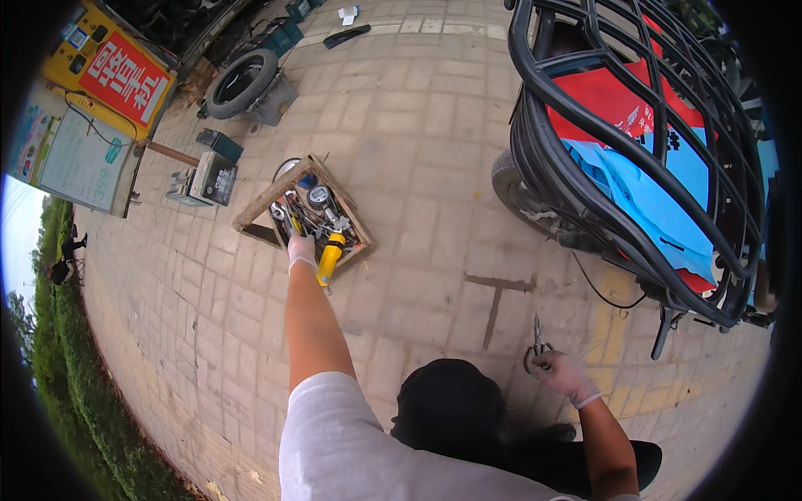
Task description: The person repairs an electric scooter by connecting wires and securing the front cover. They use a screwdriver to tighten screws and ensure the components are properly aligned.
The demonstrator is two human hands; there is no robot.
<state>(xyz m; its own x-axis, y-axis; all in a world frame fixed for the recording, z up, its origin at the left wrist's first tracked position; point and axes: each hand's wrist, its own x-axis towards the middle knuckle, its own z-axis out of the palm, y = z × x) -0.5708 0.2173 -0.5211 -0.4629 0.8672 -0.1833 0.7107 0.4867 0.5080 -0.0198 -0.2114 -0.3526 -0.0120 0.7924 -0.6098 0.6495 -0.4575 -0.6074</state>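
My left hand [302, 250], in a thin whitish glove, reaches over the near side of a wooden toolbox [357, 253]. Its fingers look closed by a yellow-handled tool [295, 225], but what they grip is too small to make out. Inside the box lie several metal hand tools, among them wrenches [281, 214], a round gauge [318, 196] and a yellow cylinder [331, 257] that leans over the rim beside my hand. On the right, my gloved right hand [566, 377] is closed around the handles of scissors [536, 341], their pointed blades directed away from me.
A three-wheeled vehicle with a black rack [576, 185] stands at right, with red and blue sheets in it. Back left are a tire [241, 83], boxed batteries [213, 179] and a sign board [79, 157]. Brick paving [418, 217] lies between; a hedge [83, 351] borders the left.
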